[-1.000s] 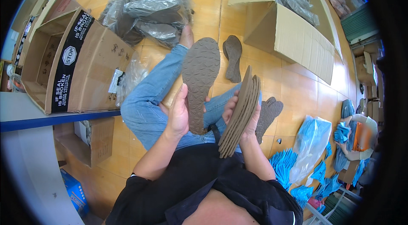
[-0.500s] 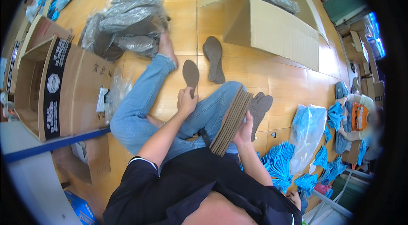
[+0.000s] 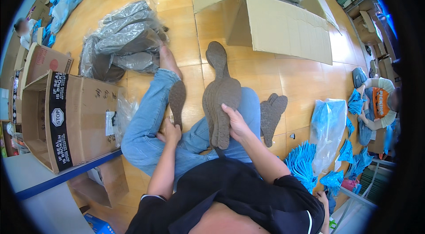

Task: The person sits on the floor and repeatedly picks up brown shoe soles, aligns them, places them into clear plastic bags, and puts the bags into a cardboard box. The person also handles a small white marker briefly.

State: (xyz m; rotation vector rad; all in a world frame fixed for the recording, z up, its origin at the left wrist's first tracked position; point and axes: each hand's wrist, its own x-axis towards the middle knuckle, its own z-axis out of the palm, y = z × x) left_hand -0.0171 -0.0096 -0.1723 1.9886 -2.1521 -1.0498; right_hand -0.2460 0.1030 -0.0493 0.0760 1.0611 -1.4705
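Note:
A single brown insole point(image 3: 177, 99) stands heel-down in my left hand point(image 3: 171, 132), whose fingers are closed round its narrow end. My right hand point(image 3: 237, 125) grips a thick stack of insoles point(image 3: 220, 109) in front of my lap, with the thumb on the top one. The stack is slightly fanned, its broad faces turned up toward me. Just beyond it, more insoles point(image 3: 216, 56) lie on the floor, partly hidden by the stack. A small group of insoles point(image 3: 272, 117) rests on the floor right of my knee.
Plastic-bagged insoles point(image 3: 128, 39) lie by my foot. A big open carton point(image 3: 287, 26) with more bags stands ahead; another carton point(image 3: 84, 119) is at left on a blue-edged surface. Blue cut pieces point(image 3: 302, 163) and a clear bag point(image 3: 328, 132) lie right, near a person point(image 3: 376, 101).
My right hand has turned the stack from edge-on to face-up and moved it forward and left. My left hand has shifted left and down with its single insole.

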